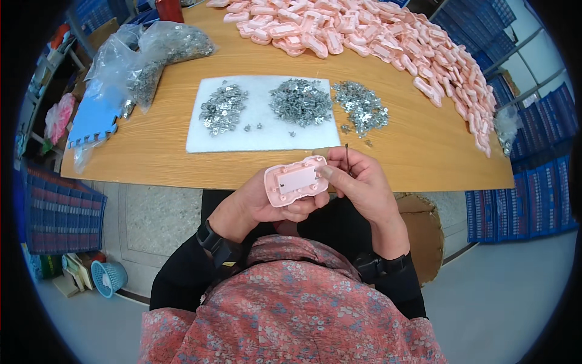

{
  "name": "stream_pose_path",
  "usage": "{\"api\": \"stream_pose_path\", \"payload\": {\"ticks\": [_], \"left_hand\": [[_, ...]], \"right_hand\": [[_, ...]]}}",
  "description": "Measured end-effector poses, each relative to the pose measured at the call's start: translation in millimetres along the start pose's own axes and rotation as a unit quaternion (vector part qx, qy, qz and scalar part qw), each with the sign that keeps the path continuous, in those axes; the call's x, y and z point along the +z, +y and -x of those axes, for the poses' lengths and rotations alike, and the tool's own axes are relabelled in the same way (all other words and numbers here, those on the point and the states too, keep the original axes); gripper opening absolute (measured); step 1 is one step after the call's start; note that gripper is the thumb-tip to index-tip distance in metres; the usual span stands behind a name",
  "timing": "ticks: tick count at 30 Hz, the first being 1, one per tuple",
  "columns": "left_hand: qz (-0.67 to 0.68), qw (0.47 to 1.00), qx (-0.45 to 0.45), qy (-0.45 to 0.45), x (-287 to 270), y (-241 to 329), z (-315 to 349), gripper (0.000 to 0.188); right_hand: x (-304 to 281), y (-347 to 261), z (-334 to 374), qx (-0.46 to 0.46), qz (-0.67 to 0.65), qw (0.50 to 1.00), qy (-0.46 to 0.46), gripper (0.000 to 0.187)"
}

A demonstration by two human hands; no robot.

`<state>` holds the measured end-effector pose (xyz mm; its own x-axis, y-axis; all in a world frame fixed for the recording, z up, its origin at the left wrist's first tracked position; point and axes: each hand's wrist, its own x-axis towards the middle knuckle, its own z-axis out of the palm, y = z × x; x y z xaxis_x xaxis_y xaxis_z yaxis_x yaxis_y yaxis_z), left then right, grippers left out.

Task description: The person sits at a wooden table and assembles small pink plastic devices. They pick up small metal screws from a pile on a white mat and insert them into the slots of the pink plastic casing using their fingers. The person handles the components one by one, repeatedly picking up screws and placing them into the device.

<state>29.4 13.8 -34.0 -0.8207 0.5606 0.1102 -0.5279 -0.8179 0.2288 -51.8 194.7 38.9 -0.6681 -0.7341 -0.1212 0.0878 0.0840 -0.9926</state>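
Pink plastic casing half (298, 180) at the surface (424, 145) edge, gripped in the left hand (256, 200), right hand (365, 185) pinching a thin dark rod (347, 156) — probably light, stiff, slick — best held by its rim.

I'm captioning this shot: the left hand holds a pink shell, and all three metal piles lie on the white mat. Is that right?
Not quite: the head view shows the rightmost pile on the wooden table, beside the white mat; the mat holds only the other two.
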Motion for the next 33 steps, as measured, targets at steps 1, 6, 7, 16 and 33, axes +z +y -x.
{"api": "stream_pose_path", "payload": {"ticks": [1,6,7,16,33], "left_hand": [[-0.005,1.000,-0.014,0.005,0.5,-0.4,0.3,0.042],[-0.046,0.999,-0.014,0.021,4.2,-3.7,4.7,0.050],[-0.051,0.998,-0.018,0.035,6.2,-1.7,8.3,0.053],[-0.075,0.993,-0.027,0.082,2.6,17.2,43.4,0.072],[-0.651,0.684,-0.008,0.329,76.6,176.9,-36.5,0.042]], "right_hand": [[1.1,-0.3,3.4,0.007,0.006,1.000,0.011,0.023],[8.4,-1.7,14.8,0.029,0.019,0.999,0.040,0.022],[11.2,0.4,15.0,0.033,0.023,0.998,0.039,0.022],[27.3,7.2,2.4,0.014,0.042,0.996,0.074,0.022],[-228.8,104.3,185.7,0.164,0.074,0.909,0.375,0.018]]}}
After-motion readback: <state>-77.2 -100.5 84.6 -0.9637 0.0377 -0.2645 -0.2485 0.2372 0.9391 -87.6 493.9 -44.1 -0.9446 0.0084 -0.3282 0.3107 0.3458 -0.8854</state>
